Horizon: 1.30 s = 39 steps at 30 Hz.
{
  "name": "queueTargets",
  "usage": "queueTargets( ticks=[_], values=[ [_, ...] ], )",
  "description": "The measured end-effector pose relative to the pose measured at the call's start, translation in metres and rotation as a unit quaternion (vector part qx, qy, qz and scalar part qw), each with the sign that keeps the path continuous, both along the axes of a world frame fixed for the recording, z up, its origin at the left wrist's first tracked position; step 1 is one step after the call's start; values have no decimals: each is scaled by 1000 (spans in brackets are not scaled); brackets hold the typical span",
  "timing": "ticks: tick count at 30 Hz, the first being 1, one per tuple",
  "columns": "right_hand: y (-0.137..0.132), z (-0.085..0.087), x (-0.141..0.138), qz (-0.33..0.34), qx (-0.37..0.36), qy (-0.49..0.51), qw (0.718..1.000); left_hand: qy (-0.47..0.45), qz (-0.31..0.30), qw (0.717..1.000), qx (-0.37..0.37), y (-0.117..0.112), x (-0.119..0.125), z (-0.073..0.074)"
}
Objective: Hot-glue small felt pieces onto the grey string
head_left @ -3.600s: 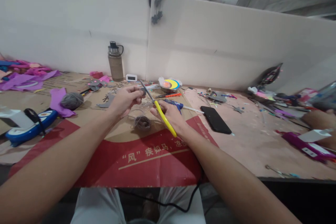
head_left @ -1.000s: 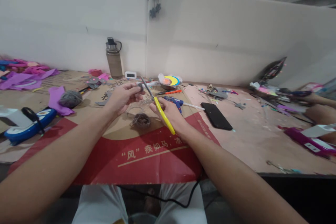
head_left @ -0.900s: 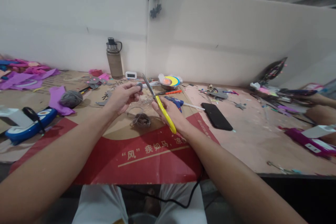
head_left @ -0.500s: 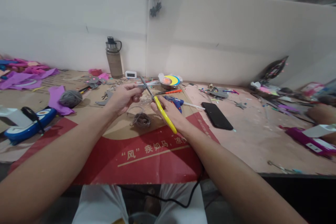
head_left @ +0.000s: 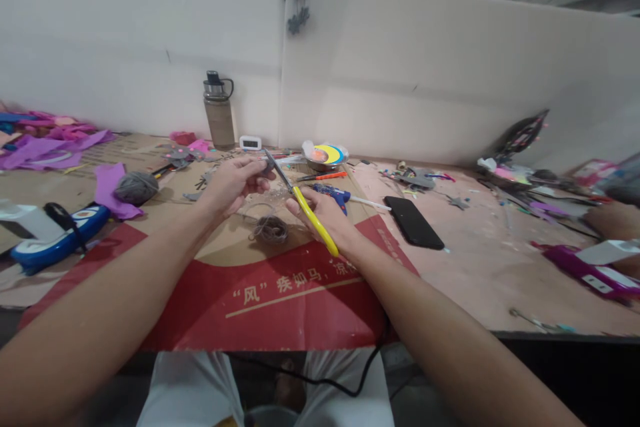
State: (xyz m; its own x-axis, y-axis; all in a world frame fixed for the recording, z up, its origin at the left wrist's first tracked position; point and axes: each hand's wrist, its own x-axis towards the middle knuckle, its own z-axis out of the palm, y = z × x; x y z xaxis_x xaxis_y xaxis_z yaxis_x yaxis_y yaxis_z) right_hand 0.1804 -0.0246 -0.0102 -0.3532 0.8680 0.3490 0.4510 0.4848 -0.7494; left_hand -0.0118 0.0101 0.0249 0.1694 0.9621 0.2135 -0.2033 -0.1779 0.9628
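My right hand [head_left: 325, 217] grips yellow-handled scissors [head_left: 311, 216], whose blades point up and left toward my left hand. My left hand [head_left: 234, 183] pinches a small grey piece [head_left: 269, 167] between thumb and fingers, right at the blade tips. Both hands hover above a red and brown cardboard sheet [head_left: 260, 293]. A small coil of brown-grey yarn [head_left: 271, 229] lies on the cardboard just below and between the hands.
A grey yarn ball [head_left: 135, 187] on purple felt [head_left: 111, 191] lies left. A blue glue gun [head_left: 334, 195], black phone [head_left: 414, 221], water bottle [head_left: 219, 111] and a bowl [head_left: 325, 156] are behind the hands. Another person's arm [head_left: 614, 220] rests far right among craft scraps.
The scissors opened slightly about a second ago and have come back down against the grey piece; the hands stay in nearly the same place.
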Motion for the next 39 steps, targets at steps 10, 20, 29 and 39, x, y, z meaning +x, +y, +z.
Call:
queueTargets(
  ticks=[10,20,29,39],
  values=[
    [2,1,3,2,-4,-27,1000,37,-5,999,22,2,1,-2],
    [2,-2,2,-2,21,-44,999,74,-4,997,15,5,-3,-3],
    [0,0,1,-8,25,-45,999,75,-12,997,3,6,-5,-2],
    [2,0,1,-10,-6,2,1000,20,-17,1000,-6,6,-4,-4]
  ],
)
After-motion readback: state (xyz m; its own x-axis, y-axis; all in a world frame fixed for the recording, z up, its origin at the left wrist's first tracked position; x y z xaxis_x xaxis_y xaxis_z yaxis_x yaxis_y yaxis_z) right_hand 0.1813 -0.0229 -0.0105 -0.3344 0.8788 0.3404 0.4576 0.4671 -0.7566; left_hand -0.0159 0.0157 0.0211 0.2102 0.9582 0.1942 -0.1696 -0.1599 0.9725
